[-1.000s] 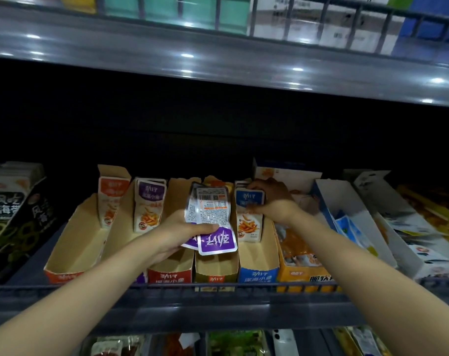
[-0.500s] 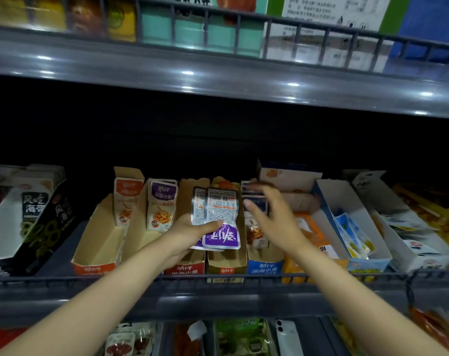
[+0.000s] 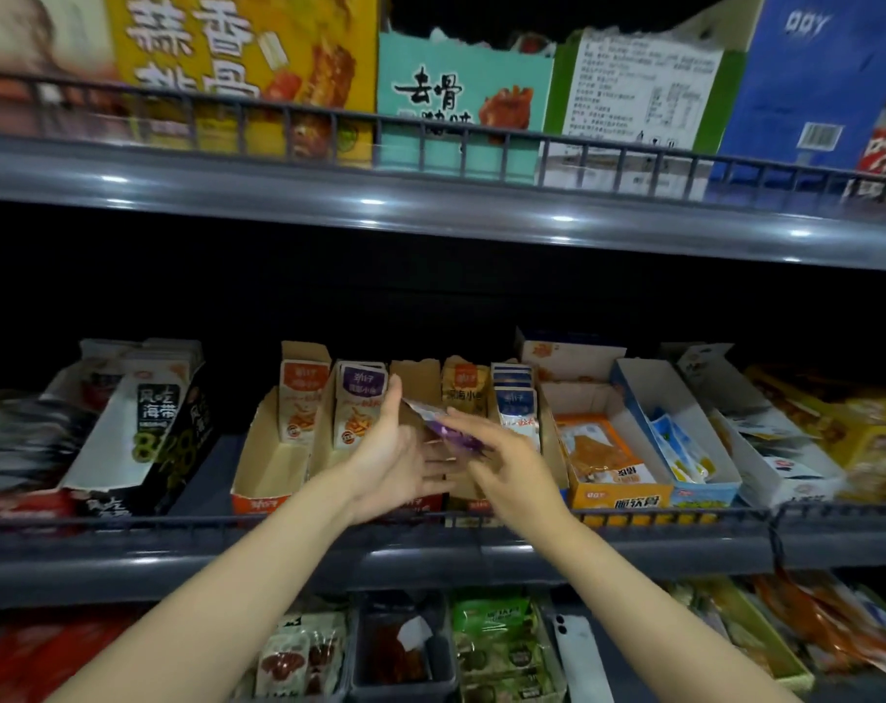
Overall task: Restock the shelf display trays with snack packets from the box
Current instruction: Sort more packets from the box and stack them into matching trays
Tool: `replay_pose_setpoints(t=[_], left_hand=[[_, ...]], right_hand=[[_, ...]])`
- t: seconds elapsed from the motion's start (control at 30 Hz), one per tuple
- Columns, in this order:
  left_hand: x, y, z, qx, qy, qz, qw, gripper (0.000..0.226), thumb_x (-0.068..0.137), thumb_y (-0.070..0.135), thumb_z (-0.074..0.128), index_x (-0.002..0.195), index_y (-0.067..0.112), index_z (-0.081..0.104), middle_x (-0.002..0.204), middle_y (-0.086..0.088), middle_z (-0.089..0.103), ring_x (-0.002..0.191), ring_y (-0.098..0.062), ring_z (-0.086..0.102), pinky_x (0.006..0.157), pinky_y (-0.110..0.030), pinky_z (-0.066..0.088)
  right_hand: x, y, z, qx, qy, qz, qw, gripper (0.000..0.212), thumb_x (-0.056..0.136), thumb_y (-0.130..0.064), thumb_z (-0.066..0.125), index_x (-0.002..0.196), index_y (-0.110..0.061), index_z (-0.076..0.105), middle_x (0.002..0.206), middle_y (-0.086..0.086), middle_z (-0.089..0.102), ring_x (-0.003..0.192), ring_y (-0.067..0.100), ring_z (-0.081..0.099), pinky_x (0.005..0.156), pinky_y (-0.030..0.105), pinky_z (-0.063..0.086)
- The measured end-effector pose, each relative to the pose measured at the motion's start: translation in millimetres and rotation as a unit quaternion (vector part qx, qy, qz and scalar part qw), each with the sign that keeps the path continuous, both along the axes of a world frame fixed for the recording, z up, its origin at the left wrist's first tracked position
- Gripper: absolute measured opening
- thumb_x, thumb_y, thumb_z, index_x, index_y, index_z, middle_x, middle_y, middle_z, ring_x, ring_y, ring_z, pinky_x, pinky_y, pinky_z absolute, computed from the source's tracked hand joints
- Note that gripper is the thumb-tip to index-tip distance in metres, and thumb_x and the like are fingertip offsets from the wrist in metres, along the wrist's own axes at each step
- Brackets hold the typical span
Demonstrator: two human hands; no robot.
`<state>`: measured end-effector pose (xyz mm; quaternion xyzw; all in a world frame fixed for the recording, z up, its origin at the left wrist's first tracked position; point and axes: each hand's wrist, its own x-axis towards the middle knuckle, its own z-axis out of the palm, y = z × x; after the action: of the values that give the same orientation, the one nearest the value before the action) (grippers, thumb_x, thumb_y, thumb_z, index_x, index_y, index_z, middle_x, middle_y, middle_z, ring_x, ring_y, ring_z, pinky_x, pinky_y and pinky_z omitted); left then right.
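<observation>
A small stack of purple snack packets (image 3: 455, 438) is seen edge-on and tilted between the two hands, in front of the middle shelf (image 3: 633, 555). The left hand (image 3: 387, 449) is held palm inward, its fingers (image 3: 393, 398) straight and pressed together, and the far end of the stack is leaned against them. The right hand (image 3: 511, 464) is laid over the near end of the stack, its fingers (image 3: 463, 422) stretched along the top. Whether the stack is pinched from below by the thumb cannot be told.

Just behind the left fingers, upright purple-topped packets (image 3: 360, 403) are stood in a cardboard tray. Further left of those fingers, an orange-topped packet (image 3: 304, 398) is stood at the back of an orange-fronted tray (image 3: 266, 479). Behind the right fingers, a yellow packet (image 3: 464, 388) and a row of blue-topped packets (image 3: 516, 403) are stood upright. To the right of the right hand, flat packets are laid in an orange tray (image 3: 618, 497), and pale blue sachets in a blue tray (image 3: 704, 494) just beyond it.
</observation>
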<state>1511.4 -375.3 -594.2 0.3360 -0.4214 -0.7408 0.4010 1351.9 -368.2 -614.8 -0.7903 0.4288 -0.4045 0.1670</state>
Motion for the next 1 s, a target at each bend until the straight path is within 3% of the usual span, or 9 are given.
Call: replay_pose_setpoints(t=[0.13, 0.2, 0.27, 0.43, 0.63, 0.73, 0.9, 1.0], left_hand=[[22, 13, 6, -0.063, -0.144, 0.021, 0.987, 0.076, 0.082, 0.073, 0.037, 0.139, 0.022, 0.038, 0.139, -0.010, 0.048, 0.121, -0.020, 0.049, 0.107, -0.041, 0.037], [33, 20, 6, -0.111, -0.216, 0.072, 0.967, 0.064, 0.082, 0.059, 0.054, 0.134, 0.024, 0.043, 0.125, -0.002, 0.059, 0.112, -0.014, 0.055, 0.108, -0.040, 0.038], [45, 23, 5, -0.137, -0.245, 0.144, 0.949, 0.045, 0.078, 0.047, 0.065, 0.117, 0.029, 0.052, 0.106, 0.006, 0.066, 0.101, -0.011, 0.063, 0.102, -0.041, 0.045], [77, 30, 10, -0.141, -0.219, 0.117, 0.958, 0.040, 0.080, 0.031, 0.068, 0.114, 0.012, 0.064, 0.097, 0.001, 0.074, 0.089, -0.011, 0.069, 0.081, -0.030, 0.056], [92, 34, 11, -0.104, -0.089, 0.091, 0.986, 0.037, 0.073, 0.030, 0.067, 0.106, 0.015, 0.066, 0.091, 0.001, 0.074, 0.072, -0.004, 0.068, 0.052, -0.013, 0.052], [102, 29, 7, -0.089, -0.108, 0.125, 0.982, 0.032, 0.083, 0.024, 0.065, 0.113, 0.012, 0.065, 0.094, -0.003, 0.073, 0.070, -0.005, 0.068, 0.045, -0.012, 0.048], [112, 14, -6, -0.057, -0.067, 0.157, 0.984, 0.031, 0.088, 0.017, 0.060, 0.117, 0.004, 0.060, 0.100, -0.011, 0.072, 0.084, -0.015, 0.071, 0.065, -0.022, 0.059], [116, 6, -12, -0.036, -0.021, 0.158, 0.987, 0.026, 0.094, 0.028, 0.051, 0.113, 0.012, 0.058, 0.106, -0.015, 0.069, 0.094, -0.021, 0.070, 0.069, -0.025, 0.059]], right_hand=[[10, 7, 11, 0.029, -0.099, -0.008, 0.995, 0.017, 0.094, -0.021, 0.055, 0.108, -0.027, 0.063, 0.100, -0.010, 0.069, 0.090, 0.001, 0.064, 0.076, 0.019, 0.053], [15, 12, 19, 0.074, -0.160, -0.005, 0.984, 0.011, 0.093, -0.021, 0.055, 0.099, -0.029, 0.061, 0.092, -0.005, 0.068, 0.080, 0.003, 0.066, 0.065, 0.019, 0.055], [19, 14, 26, 0.138, -0.216, -0.001, 0.967, 0.010, 0.093, -0.022, 0.056, 0.102, -0.023, 0.059, 0.093, -0.003, 0.068, 0.078, 0.001, 0.068, 0.060, 0.017, 0.055], [33, 10, 31, 0.238, -0.297, 0.005, 0.925, 0.024, 0.091, -0.027, 0.057, 0.112, -0.017, 0.060, 0.101, 0.004, 0.071, 0.087, 0.011, 0.069, 0.062, 0.020, 0.055], [57, 3, 34, 0.366, -0.410, 0.061, 0.833, 0.022, 0.092, -0.028, 0.054, 0.110, -0.015, 0.059, 0.092, 0.003, 0.070, 0.087, 0.012, 0.066, 0.066, 0.022, 0.055], [65, -5, 35, 0.338, -0.381, 0.039, 0.860, 0.018, 0.091, -0.023, 0.057, 0.107, -0.017, 0.058, 0.097, 0.004, 0.069, 0.089, 0.013, 0.067, 0.068, 0.022, 0.058], [75, -19, 31, 0.289, -0.316, 0.035, 0.903, 0.043, 0.081, -0.012, 0.068, 0.120, -0.020, 0.052, 0.114, 0.006, 0.065, 0.099, 0.016, 0.067, 0.081, 0.028, 0.058], [80, -30, 28, 0.274, -0.313, 0.041, 0.908, 0.038, 0.082, -0.010, 0.068, 0.111, -0.030, 0.053, 0.110, 0.001, 0.066, 0.100, 0.013, 0.066, 0.083, 0.028, 0.057]])
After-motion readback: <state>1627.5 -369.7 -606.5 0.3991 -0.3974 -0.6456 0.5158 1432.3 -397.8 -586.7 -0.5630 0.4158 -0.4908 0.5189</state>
